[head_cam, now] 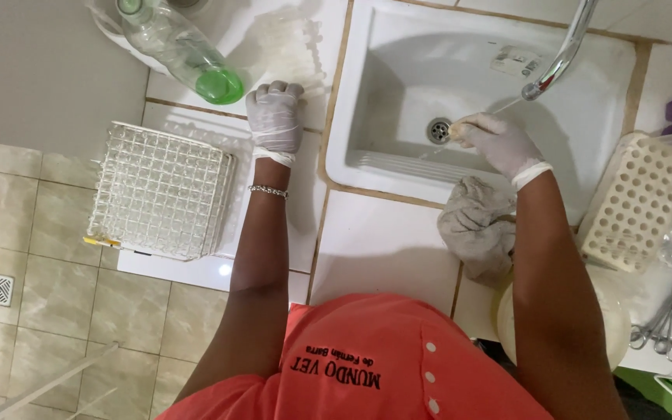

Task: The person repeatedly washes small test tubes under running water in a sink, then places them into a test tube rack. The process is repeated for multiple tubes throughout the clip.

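Under the tap (561, 50), your right hand (499, 142) holds a thin tube (482, 118) mid-rinse over the sink (398, 70), while your left hand (274, 117) rests fisted, empty, on the desk (383, 249).

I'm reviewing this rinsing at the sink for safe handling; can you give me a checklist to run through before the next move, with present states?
1. Gloves on both hands: ok; white-gloved left hand and white-gloved right hand.
2. Small pale item under the chrome tap: ok, right hand holds it over the white ceramic sink.
3. Water running: ok, thin stream visible.
4. Left hand steady: ok, fist rests on the white tiled counter.
5. White wire rack within reach: ok, beside left hand.
6. Item clean: cannot tell.
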